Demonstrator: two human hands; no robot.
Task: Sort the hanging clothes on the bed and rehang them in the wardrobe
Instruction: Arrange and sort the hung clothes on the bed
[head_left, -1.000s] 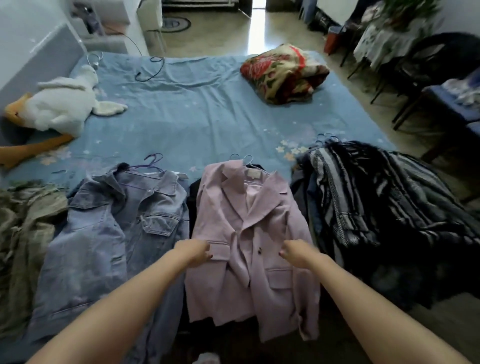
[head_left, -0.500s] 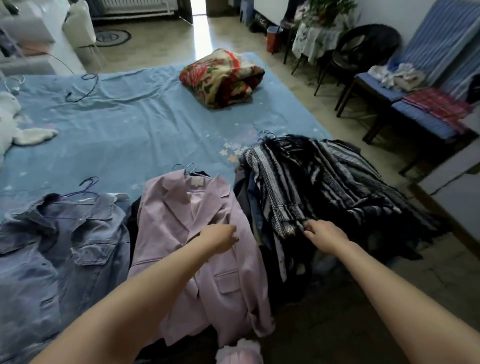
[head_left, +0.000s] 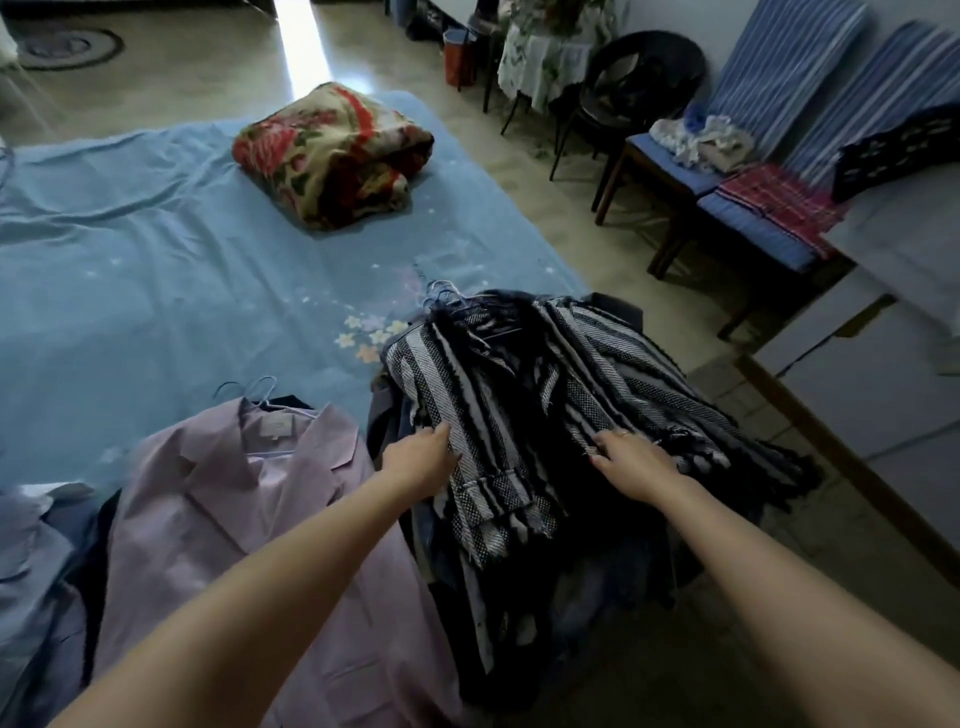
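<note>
A black-and-white striped jacket lies on top of a pile of dark clothes at the bed's right corner, hanger hooks sticking out at its top. My left hand grips the jacket's left front edge. My right hand lies on its right front, fingers curled into the fabric. A pink blazer on a hanger lies to the left. A denim jacket shows at the left edge. All rest on the blue bed sheet.
A folded floral blanket sits at the bed's far side. Right of the bed are a black chair, blue cushioned seats with cloths, and a white cabinet close by. Floor runs between bed and cabinet.
My view swung right. Both hands left the pink blazer and moved right onto the striped jacket, the left hand arriving last.
</note>
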